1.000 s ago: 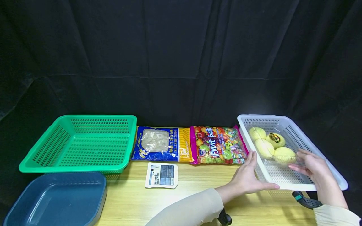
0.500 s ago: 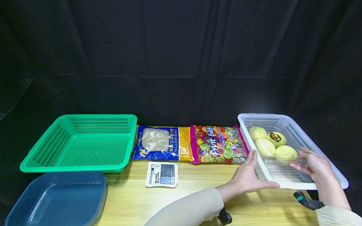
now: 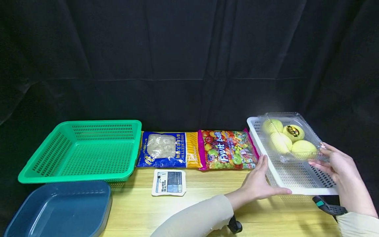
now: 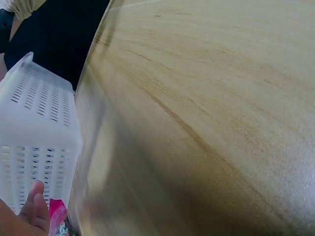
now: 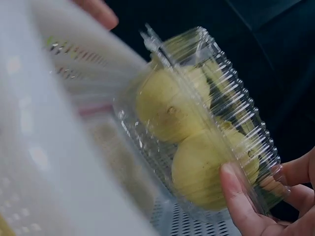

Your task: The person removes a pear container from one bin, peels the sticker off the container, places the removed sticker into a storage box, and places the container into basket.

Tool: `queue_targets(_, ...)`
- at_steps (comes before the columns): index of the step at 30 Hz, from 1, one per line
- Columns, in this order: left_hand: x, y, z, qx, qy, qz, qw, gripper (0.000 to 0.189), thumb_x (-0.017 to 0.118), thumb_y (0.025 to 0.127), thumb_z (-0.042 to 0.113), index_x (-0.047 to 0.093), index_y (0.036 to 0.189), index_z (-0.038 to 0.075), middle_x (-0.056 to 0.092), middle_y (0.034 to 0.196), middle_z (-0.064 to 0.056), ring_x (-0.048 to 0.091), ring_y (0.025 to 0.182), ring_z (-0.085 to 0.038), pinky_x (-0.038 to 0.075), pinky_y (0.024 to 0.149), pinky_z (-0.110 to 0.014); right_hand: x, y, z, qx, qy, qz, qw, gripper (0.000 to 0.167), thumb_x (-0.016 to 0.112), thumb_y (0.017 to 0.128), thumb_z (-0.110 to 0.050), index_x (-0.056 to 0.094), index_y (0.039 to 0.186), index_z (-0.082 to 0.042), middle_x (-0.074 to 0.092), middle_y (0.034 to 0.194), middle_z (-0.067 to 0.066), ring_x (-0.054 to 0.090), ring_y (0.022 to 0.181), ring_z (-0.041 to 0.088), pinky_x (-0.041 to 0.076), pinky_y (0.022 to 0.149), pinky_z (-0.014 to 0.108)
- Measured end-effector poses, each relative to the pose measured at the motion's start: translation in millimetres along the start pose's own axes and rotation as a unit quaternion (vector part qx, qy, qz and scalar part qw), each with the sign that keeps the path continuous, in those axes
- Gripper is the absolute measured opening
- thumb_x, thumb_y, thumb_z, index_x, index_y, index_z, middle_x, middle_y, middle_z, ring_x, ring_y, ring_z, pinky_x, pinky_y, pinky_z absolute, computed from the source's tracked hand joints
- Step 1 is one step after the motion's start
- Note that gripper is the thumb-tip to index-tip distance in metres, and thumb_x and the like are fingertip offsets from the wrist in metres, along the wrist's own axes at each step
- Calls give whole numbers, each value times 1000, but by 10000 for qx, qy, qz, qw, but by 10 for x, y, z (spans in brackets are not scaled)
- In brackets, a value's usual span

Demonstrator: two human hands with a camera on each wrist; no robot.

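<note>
In the head view, my right hand (image 3: 343,166) pinches the near right corner of a clear plastic box (image 3: 291,136) of round yellow-green fruits, one bearing a dark label. The box is raised and tilted above the white basket (image 3: 299,184), covering part of its far and right rims. In the right wrist view, the thumb presses one face of the box (image 5: 197,128), with fingers behind it. My left hand (image 3: 260,184) rests at the basket's near left corner, fingers straight along the side wall, thumb stretched along the front rim. In the left wrist view, its fingers (image 4: 37,209) touch the perforated wall.
Left of the basket lie a pink-edged candy bag (image 3: 229,149) and a blue-and-yellow pasta bag (image 3: 168,149). A small flat white packet (image 3: 169,182) lies before them. A green basket (image 3: 133,158) and a dark blue tub (image 3: 105,210) stand left. A black curtain (image 3: 183,65) hangs behind.
The box of fruits has risen from inside the white basket to above its rim, moving slightly right with my right hand. My left hand keeps its place at the basket corner.
</note>
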State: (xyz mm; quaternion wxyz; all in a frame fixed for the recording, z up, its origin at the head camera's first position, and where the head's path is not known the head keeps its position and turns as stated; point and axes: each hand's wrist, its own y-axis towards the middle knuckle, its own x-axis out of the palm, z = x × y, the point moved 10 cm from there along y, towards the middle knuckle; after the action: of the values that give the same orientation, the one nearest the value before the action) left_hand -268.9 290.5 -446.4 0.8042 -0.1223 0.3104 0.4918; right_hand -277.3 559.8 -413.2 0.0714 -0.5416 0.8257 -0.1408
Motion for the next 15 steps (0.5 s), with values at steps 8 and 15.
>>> queue_targets(8,-8,4,-6,-27,118,-79,9999,127,87,77,67,16,171,21,12,178,5,32,158,-18,39,120,-27,-13,-23,-116,-111,46,-137,9998,76,59,110,-26,14,171,-30,62,78,-13,77,65,18,66,65,36)
queue_targets(15,-113,22,19,194,508,-353,9979,126,86,78,67,18,171,15,16,178,1,26,159,-15,32,123,-25,-37,-90,-80,-66,257,-339,9991,77,63,108,-27,18,170,-35,68,79,-10,77,68,20,66,68,38)
